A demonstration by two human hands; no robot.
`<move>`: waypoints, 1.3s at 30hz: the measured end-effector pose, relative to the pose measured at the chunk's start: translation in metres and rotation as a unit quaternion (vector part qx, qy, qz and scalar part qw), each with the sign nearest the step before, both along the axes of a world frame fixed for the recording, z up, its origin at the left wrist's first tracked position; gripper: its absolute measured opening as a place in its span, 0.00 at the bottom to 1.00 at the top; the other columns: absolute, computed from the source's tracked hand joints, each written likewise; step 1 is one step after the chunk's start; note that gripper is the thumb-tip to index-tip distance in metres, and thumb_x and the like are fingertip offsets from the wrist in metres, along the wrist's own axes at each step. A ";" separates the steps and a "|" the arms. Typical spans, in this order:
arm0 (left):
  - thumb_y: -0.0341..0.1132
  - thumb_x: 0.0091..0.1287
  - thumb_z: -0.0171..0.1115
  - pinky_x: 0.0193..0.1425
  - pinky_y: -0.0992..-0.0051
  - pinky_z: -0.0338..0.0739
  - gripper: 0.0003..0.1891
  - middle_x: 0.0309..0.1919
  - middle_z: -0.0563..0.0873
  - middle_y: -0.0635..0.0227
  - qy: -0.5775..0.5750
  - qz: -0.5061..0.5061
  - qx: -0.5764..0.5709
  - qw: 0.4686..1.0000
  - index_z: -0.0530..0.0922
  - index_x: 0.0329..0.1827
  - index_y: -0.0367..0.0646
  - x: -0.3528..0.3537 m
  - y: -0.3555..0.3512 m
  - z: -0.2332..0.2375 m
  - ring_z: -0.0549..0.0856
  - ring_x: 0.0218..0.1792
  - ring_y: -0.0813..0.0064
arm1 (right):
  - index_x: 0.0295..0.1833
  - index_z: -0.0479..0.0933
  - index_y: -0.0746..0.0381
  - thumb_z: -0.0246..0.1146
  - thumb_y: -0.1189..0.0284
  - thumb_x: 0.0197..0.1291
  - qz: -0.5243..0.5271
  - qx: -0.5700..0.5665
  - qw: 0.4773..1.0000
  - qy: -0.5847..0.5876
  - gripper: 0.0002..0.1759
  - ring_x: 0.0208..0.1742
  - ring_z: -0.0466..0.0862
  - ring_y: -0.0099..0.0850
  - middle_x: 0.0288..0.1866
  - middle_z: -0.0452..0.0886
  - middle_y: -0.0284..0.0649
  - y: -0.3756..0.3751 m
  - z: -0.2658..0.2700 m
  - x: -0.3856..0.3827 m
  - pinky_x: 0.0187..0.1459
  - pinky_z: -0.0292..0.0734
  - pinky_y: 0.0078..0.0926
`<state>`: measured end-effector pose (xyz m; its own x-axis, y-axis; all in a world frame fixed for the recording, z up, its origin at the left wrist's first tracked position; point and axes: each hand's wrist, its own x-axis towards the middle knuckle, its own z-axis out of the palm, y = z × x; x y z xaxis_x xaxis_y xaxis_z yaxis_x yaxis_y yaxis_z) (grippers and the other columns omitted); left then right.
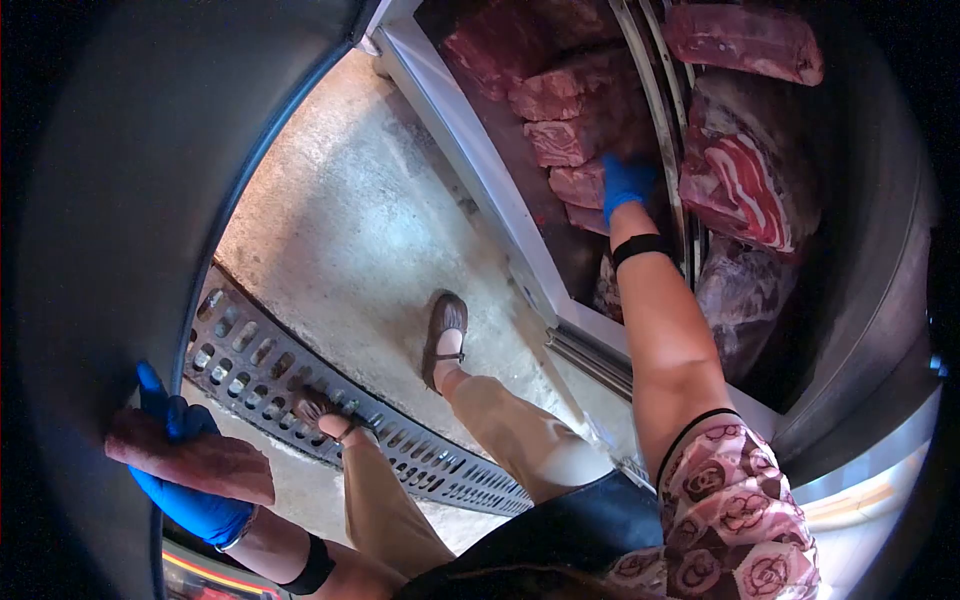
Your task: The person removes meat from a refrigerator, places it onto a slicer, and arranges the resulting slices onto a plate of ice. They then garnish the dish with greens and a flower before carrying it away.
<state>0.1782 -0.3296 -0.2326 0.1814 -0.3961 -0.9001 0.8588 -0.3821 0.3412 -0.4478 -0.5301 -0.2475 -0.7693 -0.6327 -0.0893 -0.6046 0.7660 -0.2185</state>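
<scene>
My left hand (pixel 190 505), in a blue glove, is closed around a long slab of raw meat (pixel 190 455) at the lower left. Its index finger points up beside the edge of the dark open door (pixel 110 220). Inside the open cooler, my right hand (pixel 627 185), gloved in blue too, reaches down to a row of raw meat blocks. It is right at the edge of one meat block (pixel 577 186), its fingers dark and blurred. Farther along that row lie more meat blocks (pixel 558 143).
Metal rails (pixel 660 95) run beside the row. Right of them are a marbled meat cut (pixel 745 185), another slab (pixel 745 42) and a plastic-wrapped piece (pixel 745 295). The cooler's pale frame (pixel 470 150) borders the concrete floor (pixel 365 200). A slotted metal drain grate (pixel 270 365) lies underfoot.
</scene>
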 end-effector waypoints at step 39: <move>0.67 0.59 0.54 0.22 0.86 0.59 0.20 0.18 0.68 0.83 -0.168 0.018 0.055 0.984 0.74 0.35 0.63 -0.067 -0.053 0.029 0.63 0.16 0.87 | 0.73 0.58 0.54 0.52 0.37 0.59 -0.256 -0.283 0.579 -0.720 0.44 0.67 0.68 0.43 0.71 0.64 0.42 0.113 -0.027 0.047 0.68 0.60 0.44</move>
